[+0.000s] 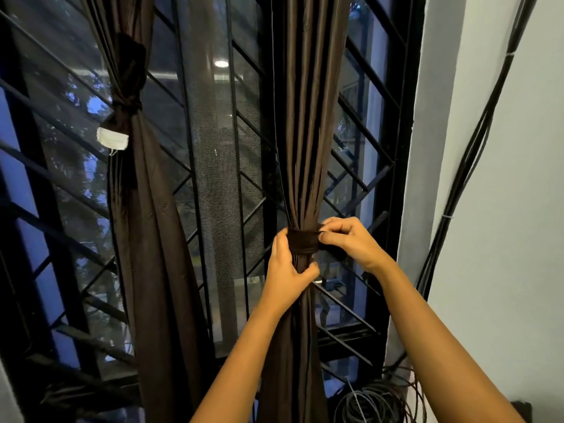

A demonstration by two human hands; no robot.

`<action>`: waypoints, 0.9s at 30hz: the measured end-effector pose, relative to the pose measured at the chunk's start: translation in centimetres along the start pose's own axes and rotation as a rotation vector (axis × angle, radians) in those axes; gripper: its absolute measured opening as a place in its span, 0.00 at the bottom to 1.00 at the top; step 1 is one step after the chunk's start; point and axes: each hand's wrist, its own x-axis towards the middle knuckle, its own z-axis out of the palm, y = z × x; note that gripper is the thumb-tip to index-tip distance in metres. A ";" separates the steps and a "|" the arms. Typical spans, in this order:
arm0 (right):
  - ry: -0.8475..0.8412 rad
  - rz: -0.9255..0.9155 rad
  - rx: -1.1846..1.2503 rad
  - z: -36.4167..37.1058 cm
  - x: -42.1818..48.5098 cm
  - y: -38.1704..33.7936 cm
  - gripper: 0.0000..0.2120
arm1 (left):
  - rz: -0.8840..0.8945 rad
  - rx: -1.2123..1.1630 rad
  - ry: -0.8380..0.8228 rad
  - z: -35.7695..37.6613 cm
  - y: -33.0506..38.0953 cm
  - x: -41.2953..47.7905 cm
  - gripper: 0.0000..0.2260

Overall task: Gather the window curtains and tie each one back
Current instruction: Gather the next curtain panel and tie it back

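Two dark brown curtains hang before a barred window. The left curtain [143,184] is gathered and bound by a dark tie [128,102] with a white tag under it. The right curtain [308,117] is bunched into a narrow column with a dark tie band [302,242] wrapped around it. My left hand [288,276] grips the gathered curtain just below the band. My right hand [348,239] pinches the band's end at the curtain's right side.
Black window bars and mesh [213,178] stand behind the curtains. A white wall [503,209] rises on the right with black cables [470,154] running down it. A coil of cable [375,401] lies at the lower right.
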 end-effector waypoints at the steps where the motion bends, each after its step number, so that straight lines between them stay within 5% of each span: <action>1: 0.014 -0.002 0.018 -0.2 -0.2 -0.1 0.06 | 0.004 0.016 0.015 0.0 -0.2 0.0 0.31; 14: 0.160 -0.172 0.045 2.0 -5.1 -1.8 0.05 | 0.089 0.154 0.187 2.2 -1.5 0.4 0.20; 17: 0.221 -0.231 0.005 3.5 -5.5 -2.3 0.05 | 0.234 0.266 0.226 2.8 -0.8 -0.3 0.08; 21: 0.293 -0.208 -0.135 4.5 -4.9 -2.5 0.05 | 0.179 0.024 0.258 3.6 -1.2 -1.1 0.33; 24: 0.330 -0.189 -0.172 4.7 -4.5 -2.3 0.06 | 0.080 0.196 0.348 3.7 -0.8 -1.4 0.20; 27: 0.366 -0.186 -0.131 4.9 -4.4 -2.1 0.08 | 0.082 0.164 0.520 3.8 0.4 -1.7 0.25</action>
